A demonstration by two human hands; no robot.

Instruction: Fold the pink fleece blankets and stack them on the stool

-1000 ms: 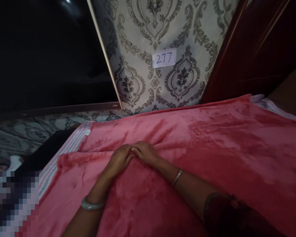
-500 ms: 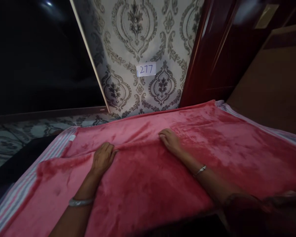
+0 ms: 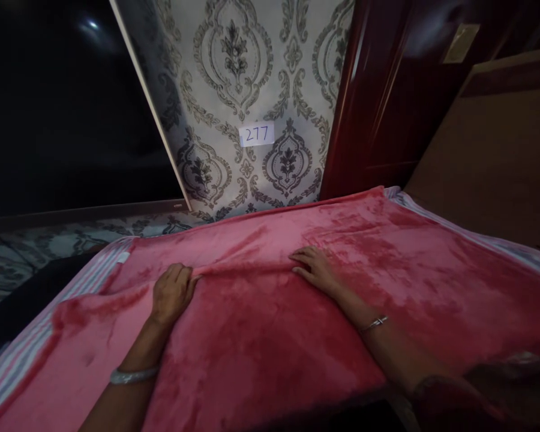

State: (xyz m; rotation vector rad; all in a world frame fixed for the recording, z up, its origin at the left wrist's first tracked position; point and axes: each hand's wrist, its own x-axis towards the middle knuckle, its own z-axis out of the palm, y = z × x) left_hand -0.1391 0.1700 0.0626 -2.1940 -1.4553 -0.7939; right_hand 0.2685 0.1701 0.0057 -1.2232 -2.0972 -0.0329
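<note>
A plush pink-red blanket (image 3: 261, 336) is spread over a raised surface. Near its middle, a raised fold runs sideways between my hands. My left hand (image 3: 173, 293) is closed on the left part of this fold, knuckles up. At the fold's other end is my right hand (image 3: 315, 270), its fingers and thumb on either side of the ridge in a loose grip. Striped cloth (image 3: 92, 277) shows along the blanket's left edge, with a small white tag (image 3: 123, 258) near the far left corner.
A large dark screen (image 3: 67, 114) stands at the far left. Patterned wallpaper (image 3: 234, 90) bears a paper label (image 3: 257, 134) reading 277. Behind on the right are a dark red wooden panel (image 3: 364, 114) and a brown board (image 3: 499, 144). More striped cloth (image 3: 486, 235) lines the right edge.
The view has shifted a little to the right. My right thumb and fingers have parted slightly around the fold, which looks straighter between my hands. My left hand still grips it.
</note>
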